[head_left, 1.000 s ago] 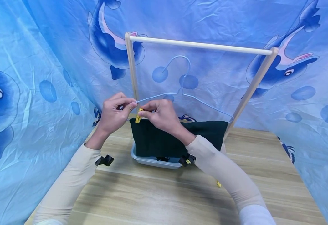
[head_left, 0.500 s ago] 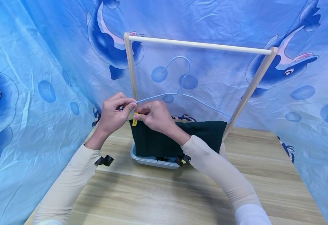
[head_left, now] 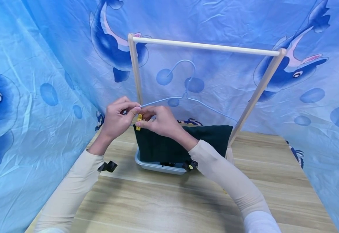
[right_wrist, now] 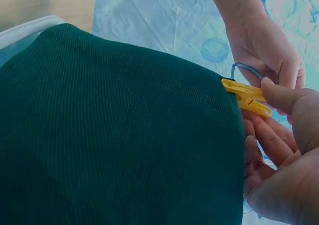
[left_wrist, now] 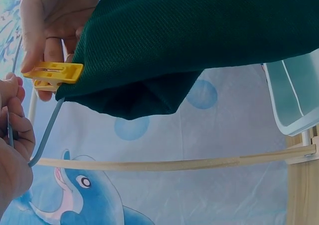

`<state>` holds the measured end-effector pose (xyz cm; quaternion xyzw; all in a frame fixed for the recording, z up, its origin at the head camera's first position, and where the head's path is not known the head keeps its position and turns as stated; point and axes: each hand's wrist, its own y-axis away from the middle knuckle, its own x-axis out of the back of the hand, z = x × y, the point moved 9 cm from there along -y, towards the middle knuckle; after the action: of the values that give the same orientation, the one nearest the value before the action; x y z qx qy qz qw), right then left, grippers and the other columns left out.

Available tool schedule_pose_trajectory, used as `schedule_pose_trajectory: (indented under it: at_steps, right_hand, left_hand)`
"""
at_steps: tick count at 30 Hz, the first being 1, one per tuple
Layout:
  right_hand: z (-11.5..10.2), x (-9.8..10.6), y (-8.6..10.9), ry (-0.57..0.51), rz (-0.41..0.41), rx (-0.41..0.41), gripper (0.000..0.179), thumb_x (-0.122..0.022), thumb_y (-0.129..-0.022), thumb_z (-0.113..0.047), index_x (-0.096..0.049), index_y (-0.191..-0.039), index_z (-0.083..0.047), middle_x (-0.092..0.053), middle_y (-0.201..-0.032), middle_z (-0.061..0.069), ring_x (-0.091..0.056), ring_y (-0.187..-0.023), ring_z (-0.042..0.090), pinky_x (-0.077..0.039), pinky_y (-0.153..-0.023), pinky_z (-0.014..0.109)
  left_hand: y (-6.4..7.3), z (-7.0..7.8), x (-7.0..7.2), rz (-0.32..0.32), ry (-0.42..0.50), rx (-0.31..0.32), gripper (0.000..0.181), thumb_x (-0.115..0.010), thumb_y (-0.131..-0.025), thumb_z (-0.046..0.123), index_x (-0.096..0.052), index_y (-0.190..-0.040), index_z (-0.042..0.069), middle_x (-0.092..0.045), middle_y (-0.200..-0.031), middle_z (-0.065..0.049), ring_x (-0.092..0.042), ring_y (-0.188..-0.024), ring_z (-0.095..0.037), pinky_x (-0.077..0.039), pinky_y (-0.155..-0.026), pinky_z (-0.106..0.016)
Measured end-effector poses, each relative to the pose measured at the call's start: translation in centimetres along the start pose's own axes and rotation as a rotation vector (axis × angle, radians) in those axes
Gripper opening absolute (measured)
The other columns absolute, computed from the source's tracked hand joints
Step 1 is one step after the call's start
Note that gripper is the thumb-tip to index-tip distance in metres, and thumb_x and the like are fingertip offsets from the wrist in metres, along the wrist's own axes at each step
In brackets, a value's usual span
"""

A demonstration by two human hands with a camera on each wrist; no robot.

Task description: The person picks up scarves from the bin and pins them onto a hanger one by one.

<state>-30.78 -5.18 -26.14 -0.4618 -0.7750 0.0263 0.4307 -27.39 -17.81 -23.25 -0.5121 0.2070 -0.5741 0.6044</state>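
Note:
My left hand [head_left: 117,115] pinches a light-blue wire hanger [head_left: 187,95] near its left shoulder end. A folded dark green ribbed cloth [head_left: 184,144] hangs from the hanger's lower part. On the cloth's upper left corner sits a yellow clothespin [left_wrist: 60,72], its mouth biting the fabric beside the hanger wire. My right hand [head_left: 164,121] is at that clothespin; in the right wrist view, the thumb [right_wrist: 281,96] presses the handle end of the clothespin [right_wrist: 243,90] with the fingers curled behind it. Both hands are close together.
Behind the cloth stands a wooden rack with a white top rail [head_left: 207,46]. A pale blue tub [head_left: 149,167] with dark things inside sits below the cloth. Another small yellow piece [head_left: 225,191] lies on the wooden table [head_left: 158,207] by the right forearm. A dolphin-print curtain encloses the sides.
My right hand has shifted slightly left with the clothespin, which went from tilted to nearly upright at the cloth's corner. The thumb has slid lower. My left hand has stayed put.

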Motion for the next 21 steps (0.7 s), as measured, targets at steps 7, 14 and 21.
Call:
schedule_pose_trajectory:
  at_steps: [7,14,21]
  right_hand:
    - [0.1,1.2,0.9,-0.054,0.023,-0.014,0.038,-0.081,-0.09,-0.033,-0.076,-0.122,-0.012,-0.076,-0.112,-0.001,-0.068,-0.09,0.008,-0.056,-0.078,0.025]
    - [0.0,3.9,2.9,-0.099,0.096,0.026,0.033,-0.079,-0.092,-0.028,-0.076,-0.119,-0.011,-0.076,-0.11,0.002,-0.067,-0.088,0.007,-0.057,-0.08,0.035]
    - [0.0,7.5,6.6,-0.136,0.195,0.112,0.029,-0.078,-0.093,-0.022,-0.076,-0.119,-0.009,-0.076,-0.107,0.005,-0.068,-0.087,0.011,-0.057,-0.074,0.033]
  left_hand:
    - [0.0,-0.1,0.1,0.005,-0.006,0.014,0.006,-0.073,-0.091,-0.004,-0.078,-0.092,-0.006,-0.054,-0.072,-0.005,-0.041,-0.063,-0.01,-0.031,-0.057,-0.022]
    - [0.0,-0.2,0.3,0.013,0.0,0.022,0.005,-0.074,-0.089,-0.007,-0.078,-0.092,-0.006,-0.054,-0.072,-0.006,-0.042,-0.064,-0.009,-0.03,-0.056,-0.022]
    - [-0.1,0.0,0.4,0.03,-0.006,0.016,0.005,-0.075,-0.087,-0.008,-0.078,-0.09,-0.007,-0.053,-0.071,-0.006,-0.041,-0.064,-0.008,-0.03,-0.057,-0.022]
